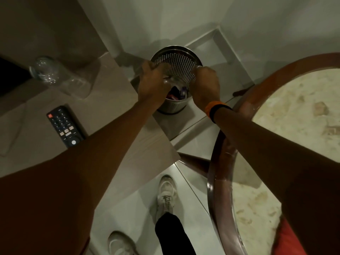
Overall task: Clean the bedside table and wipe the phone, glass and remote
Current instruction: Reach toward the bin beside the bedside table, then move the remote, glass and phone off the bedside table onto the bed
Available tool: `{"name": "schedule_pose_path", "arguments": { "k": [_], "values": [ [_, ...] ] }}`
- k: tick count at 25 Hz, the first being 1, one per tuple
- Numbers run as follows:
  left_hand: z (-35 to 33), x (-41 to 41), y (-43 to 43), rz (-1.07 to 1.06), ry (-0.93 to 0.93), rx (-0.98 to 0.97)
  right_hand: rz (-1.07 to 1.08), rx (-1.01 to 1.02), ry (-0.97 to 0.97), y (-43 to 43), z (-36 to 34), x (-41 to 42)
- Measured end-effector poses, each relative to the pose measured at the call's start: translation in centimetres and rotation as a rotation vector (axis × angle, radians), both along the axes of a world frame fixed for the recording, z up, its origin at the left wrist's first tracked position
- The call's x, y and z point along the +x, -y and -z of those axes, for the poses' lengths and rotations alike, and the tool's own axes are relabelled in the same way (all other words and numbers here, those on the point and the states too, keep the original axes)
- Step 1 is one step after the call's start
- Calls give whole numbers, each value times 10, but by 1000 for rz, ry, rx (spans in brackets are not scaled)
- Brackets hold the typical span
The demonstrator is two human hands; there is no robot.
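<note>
While arms reach forward, left hand [150, 83] and right hand [207, 83] curl over bin [177, 60].

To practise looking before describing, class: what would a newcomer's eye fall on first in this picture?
First, the left hand and right hand meeting over the perforated metal bin on the floor at centre, the left gripping a clear object I cannot identify. Next, the black remote lying on the bedside table at left, with a clear glass further back, and the round wood-rimmed table at right.
</note>
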State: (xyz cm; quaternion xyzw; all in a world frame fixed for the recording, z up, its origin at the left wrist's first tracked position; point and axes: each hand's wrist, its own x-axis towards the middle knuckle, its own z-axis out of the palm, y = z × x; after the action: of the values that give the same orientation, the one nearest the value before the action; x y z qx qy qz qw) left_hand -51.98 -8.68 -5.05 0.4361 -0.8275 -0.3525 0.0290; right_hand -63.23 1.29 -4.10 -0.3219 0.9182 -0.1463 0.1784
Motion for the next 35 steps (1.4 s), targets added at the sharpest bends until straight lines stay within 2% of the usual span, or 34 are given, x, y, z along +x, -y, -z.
{"name": "schedule_pose_path", "arguments": {
  "k": [8, 12, 15, 20, 26, 31, 35],
  "values": [
    [-9, 31, -15, 94, 88, -179, -162, 6, -29, -3, -10, 17],
    [-37, 64, -32, 196, 150, -314, -229, -34, -47, -22, -33, 45],
    [-65, 96, -50, 255, 131, -380, -249, -83, -61, -47, -57, 73],
    [-89, 184, -88, 127, 134, -366, -306, -77, -4, -80, -84, 155],
    [-56, 297, -95, -118, 263, -188, -457, 13, 103, -75, -60, 245],
    [-28, 306, -79, -222, 180, -60, -528, 58, 77, -43, -19, 259],
    [-11, 287, -58, -245, 226, -151, -560, 75, -17, -8, -3, 250]
  ]
}}
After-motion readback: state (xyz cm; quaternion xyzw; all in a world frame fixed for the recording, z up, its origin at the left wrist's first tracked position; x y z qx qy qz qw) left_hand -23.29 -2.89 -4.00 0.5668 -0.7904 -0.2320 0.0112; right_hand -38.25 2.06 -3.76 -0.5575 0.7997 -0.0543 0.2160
